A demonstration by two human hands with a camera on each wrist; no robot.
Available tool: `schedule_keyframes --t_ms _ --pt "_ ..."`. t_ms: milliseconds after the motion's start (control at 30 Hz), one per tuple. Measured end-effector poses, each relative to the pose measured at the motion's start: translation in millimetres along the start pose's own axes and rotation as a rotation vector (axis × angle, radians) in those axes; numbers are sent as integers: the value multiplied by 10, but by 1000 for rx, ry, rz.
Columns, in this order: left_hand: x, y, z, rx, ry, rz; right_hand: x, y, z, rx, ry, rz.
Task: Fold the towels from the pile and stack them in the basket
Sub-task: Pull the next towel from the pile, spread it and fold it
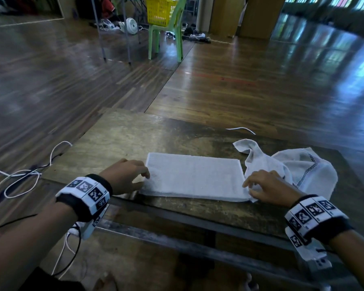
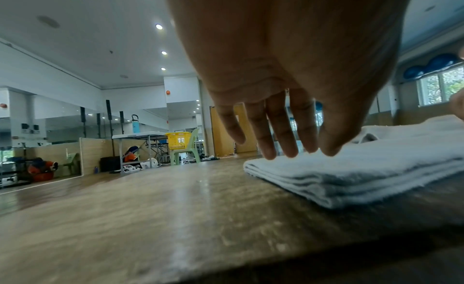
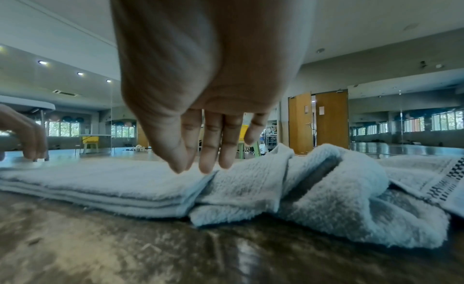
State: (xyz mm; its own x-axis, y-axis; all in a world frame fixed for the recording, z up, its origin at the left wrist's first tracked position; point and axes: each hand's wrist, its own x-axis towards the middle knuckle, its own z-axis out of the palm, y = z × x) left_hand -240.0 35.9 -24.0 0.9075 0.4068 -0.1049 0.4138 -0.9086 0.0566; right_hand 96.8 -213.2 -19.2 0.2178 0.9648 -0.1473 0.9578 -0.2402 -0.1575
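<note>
A white towel (image 1: pixel 193 177), folded into a flat rectangle of several layers (image 2: pixel 364 177), lies on the worn wooden table (image 1: pixel 122 139). My left hand (image 1: pixel 128 177) sits at its left edge, fingers straight and pointing down, fingertips (image 2: pixel 291 153) touching the towel's top. My right hand (image 1: pixel 263 185) is at the right edge, fingertips (image 3: pixel 206 167) resting where the folded towel (image 3: pixel 100 181) meets a crumpled white towel (image 1: pixel 298 169) with a checkered stripe (image 3: pixel 449 181). A yellow basket (image 1: pixel 160 9) stands on a green chair (image 1: pixel 166 36) far across the room.
White and black cables (image 1: pixel 23 177) trail off the table's left side onto the wooden floor (image 1: pixel 261 80). Folding table legs (image 1: pixel 114 38), a small fan (image 1: pixel 132 25) and clutter stand near the chair. The table's near edge (image 1: pixel 177 215) is close to my wrists.
</note>
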Motion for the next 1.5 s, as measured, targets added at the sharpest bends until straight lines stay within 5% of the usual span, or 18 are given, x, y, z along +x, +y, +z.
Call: schedule_keyframes --t_ms 233,567,833,1033,1167,1500 --pt "34 110 106 58 -59 50 33 -69 48 -87 -125 -9" --pt "34 83 78 53 -94 49 20 -34 88 13 63 -31" --pt "-99 34 137 17 -25 -20 -75 -93 86 -199 -100 -70" --pt "-128 48 155 -186 10 -185 133 -329 -78 -327 -125 -63" --pt "-152 115 185 -262 -11 -398 517 -571 -132 -231 -14 -65" --pt "-8 185 346 -582 -94 -637 1680 -1518 63 45 -50 -76"
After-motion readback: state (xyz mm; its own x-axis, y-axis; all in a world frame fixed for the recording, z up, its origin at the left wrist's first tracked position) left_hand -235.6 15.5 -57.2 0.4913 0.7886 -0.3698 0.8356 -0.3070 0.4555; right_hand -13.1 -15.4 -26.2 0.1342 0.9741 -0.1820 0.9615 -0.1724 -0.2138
